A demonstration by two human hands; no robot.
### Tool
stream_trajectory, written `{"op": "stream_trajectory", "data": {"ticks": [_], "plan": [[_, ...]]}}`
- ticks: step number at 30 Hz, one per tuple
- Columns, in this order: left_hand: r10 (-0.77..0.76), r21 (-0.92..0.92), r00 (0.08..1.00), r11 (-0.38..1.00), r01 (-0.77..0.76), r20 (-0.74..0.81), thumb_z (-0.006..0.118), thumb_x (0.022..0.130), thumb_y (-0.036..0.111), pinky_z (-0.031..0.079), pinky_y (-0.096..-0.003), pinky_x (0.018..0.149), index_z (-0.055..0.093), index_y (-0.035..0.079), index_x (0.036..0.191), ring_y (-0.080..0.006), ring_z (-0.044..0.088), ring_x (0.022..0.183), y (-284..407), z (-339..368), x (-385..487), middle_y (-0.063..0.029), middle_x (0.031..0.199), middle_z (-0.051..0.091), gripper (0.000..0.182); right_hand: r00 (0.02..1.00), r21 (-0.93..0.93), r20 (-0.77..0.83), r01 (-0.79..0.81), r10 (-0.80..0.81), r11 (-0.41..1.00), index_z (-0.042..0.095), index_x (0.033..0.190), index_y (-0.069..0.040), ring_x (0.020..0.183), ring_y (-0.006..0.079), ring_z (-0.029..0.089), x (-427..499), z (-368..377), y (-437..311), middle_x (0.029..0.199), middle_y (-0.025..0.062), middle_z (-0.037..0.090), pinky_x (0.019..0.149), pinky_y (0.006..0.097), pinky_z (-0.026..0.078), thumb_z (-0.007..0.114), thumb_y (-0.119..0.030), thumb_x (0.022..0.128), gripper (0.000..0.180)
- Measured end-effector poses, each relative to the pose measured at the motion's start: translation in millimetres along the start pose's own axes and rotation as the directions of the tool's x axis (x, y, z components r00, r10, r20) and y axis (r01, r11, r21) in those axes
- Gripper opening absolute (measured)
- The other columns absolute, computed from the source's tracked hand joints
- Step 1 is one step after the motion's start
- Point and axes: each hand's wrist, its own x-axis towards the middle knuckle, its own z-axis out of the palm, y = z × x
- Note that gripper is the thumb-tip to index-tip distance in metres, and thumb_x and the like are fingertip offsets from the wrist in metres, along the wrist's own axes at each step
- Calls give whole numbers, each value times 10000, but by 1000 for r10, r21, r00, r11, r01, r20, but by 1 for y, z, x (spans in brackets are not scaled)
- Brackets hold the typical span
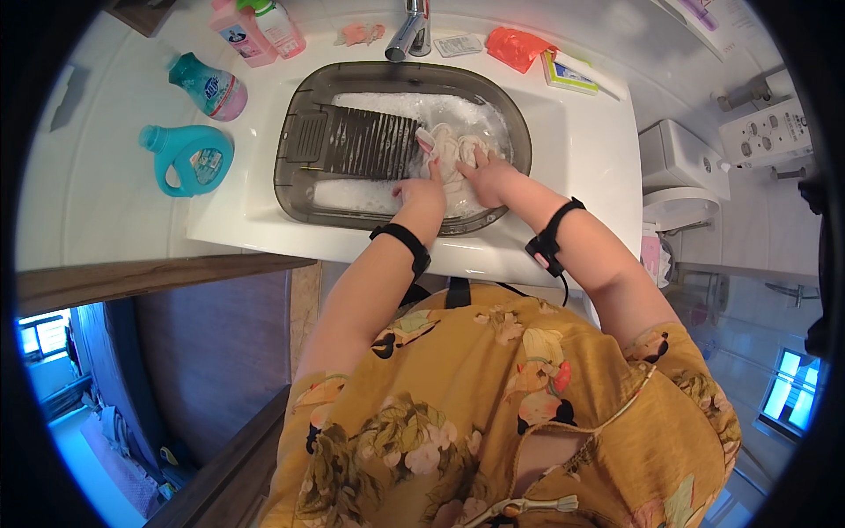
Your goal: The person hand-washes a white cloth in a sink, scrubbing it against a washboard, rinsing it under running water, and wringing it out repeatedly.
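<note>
A grey translucent plastic basin point(284, 191) with soapy water stands in the white sink. Its ribbed washboard point(373, 142) fills the left half, with white foam along both sides. Wet cream cloth point(449, 148) lies in the water to the right of the washboard. My left hand point(422, 195) is at the near edge of the cloth, one finger pointing up along it; whether it grips anything is unclear. My right hand point(488, 178) rests with spread fingers on the cloth's right part. A small white and pink piece point(424, 140) shows by the washboard's right edge.
Behind the basin are a chrome faucet point(409, 36), a soap bar or packet point(459, 45), a red pouch point(518, 49) and a green-and-white pack point(568, 74). Two teal bottles point(210, 86) point(195, 160) stand left, pink bottles point(244, 36) at the back left. A toilet point(680, 204) is at right.
</note>
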Motion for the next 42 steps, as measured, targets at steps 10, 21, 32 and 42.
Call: {"op": "stream_trajectory", "data": {"ticks": [10,21,32,42], "plan": [[-33,-705,987,704,-88,-156,610,823,110,545,-418,631,496,0,1335,-313,696,789,-47,13,37,-230,938,696,536,965,956,-172,115,200,268,660,1025,-97,873,301,643,-9,-37,13,919,139,659,771,350,519,661,-105,724,301],[177,-556,981,-810,188,74,560,911,205,548,-409,702,633,18,1097,-296,666,847,-17,16,54,-161,1050,668,274,566,287,-796,665,-215,690,647,1052,-163,1092,365,530,-61,-76,-31,1182,121,552,916,439,459,649,-26,699,378],[91,-950,991,-288,121,99,545,947,237,505,-417,842,553,52,1269,-252,595,999,-16,-28,-10,-96,1198,608,372,926,329,-373,179,-47,927,577,1184,-163,1087,354,565,-18,-42,2,1192,145,544,882,533,434,706,-203,732,472],[313,-817,949,542,-198,-22,681,830,314,440,-341,999,466,-5,1399,-292,581,1165,-22,14,-7,-226,1268,603,687,988,-5,141,69,-68,998,343,1497,-262,1443,474,149,19,-6,-4,1625,149,-56,1095,595,305,571,-544,882,714]]}}
